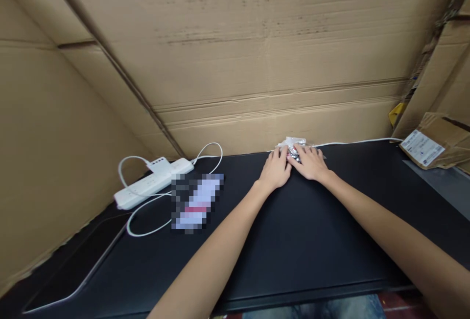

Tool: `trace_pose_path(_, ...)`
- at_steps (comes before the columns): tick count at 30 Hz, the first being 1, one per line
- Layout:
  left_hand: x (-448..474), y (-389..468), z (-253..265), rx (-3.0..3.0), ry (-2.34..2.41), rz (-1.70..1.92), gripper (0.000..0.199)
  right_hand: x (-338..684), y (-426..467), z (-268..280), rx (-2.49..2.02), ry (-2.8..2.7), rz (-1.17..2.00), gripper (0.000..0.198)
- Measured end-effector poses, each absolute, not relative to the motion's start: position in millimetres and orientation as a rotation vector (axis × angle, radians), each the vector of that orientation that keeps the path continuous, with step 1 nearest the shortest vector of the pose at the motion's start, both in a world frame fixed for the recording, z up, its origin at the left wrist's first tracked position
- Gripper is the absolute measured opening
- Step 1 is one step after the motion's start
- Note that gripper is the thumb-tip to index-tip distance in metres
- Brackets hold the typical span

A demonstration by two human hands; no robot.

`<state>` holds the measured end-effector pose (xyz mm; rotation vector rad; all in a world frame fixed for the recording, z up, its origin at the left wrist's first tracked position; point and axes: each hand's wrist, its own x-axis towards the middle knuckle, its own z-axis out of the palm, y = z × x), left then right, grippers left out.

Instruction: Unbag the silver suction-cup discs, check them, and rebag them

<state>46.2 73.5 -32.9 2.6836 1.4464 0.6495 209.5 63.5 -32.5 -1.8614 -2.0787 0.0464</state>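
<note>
At the far edge of the black table (304, 231), against the cardboard wall, lies a small clear plastic packet (291, 141) with shiny silvery and some reddish content. My left hand (276, 167) grips its left side, fingers bent over it. From the right, my right hand (311, 162) closes on the same packet, its thumb near the left hand's. Both hands cover most of the packet, so what is inside cannot be made out.
White power strip (147, 187) with a plugged-in charger (160, 166) and looping white cable (141, 234) at left. Beside it lies a pixelated phone-like object (198, 204). A dark flat panel (81, 260) sits front left. Right: a labelled cardboard box (436, 138). Cardboard walls (257, 55) enclose the table.
</note>
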Motion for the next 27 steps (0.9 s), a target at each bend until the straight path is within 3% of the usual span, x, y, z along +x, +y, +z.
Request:
trace_pose_path(8, 7, 84, -40, 2.696, 1.491, 0.553, 0.062, 179, 67, -32, -1.819, -2.086, 0.079, 0.078)
trace_pose_path(17, 15, 68, -30, 2.765, 1.514, 0.644, 0.073, 187, 59, -30, -1.685, -1.872, -0.092, 0.075)
trace_pose_path(27, 14, 75, -34, 2.764, 1.426, 0.502, 0.071, 187, 64, -38, -1.619, -2.195, 0.066, 0.068)
